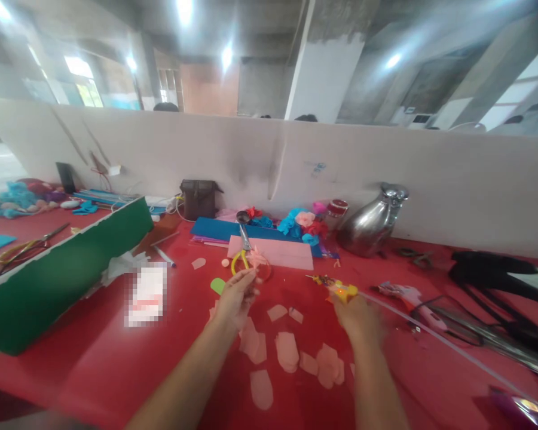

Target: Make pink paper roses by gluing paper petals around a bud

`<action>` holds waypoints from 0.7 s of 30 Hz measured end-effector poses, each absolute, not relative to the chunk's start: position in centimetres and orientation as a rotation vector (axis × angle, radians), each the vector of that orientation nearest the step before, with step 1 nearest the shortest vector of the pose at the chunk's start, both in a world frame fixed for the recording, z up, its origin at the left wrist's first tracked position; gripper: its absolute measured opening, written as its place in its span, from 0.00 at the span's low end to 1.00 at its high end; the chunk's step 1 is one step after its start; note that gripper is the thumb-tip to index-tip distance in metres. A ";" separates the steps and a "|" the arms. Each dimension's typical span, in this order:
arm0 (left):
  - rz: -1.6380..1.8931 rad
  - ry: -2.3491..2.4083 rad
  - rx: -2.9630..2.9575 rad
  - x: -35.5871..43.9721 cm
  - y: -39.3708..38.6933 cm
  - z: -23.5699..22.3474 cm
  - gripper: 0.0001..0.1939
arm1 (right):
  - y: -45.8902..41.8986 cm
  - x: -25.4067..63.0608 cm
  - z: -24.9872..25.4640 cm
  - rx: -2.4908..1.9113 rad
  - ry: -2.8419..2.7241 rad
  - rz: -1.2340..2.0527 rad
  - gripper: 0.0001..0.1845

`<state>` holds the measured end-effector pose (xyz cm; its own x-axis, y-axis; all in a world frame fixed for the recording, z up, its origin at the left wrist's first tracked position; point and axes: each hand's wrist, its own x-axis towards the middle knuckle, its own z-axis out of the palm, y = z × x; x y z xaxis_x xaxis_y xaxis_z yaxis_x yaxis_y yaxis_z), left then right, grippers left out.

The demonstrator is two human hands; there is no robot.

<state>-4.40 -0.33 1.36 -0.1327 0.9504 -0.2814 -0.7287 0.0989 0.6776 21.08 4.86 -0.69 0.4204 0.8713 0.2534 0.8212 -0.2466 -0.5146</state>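
Green board blocks frame left; steel jug right of centre.
Mid-frame, fingers clamped: left hand on pink flower, right hand on yellow tool.

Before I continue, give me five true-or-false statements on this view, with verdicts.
1. The left hand holds a small pink paper flower. True.
2. The loose rounded paper pieces nearest the camera are blue. False: they are pink.
3. The right hand is at a yellow object. True.
4. The shiny silver metal jug is left of the upright green board. False: right of it.
5. A rectangular pink sheet lies in front of a flat blue sheet. True.
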 end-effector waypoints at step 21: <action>1.255 0.775 0.382 -1.9 -1.5 0.4 0.10 | 0.3 9.0 0.4 -0.866 -0.764 1.734 0.09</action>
<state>-1.87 -1.47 0.43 0.1070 0.9445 -0.3107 -0.7013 0.2932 0.6498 9.00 0.27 0.44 -0.2332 0.9525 -0.1961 -0.4980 -0.2902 -0.8172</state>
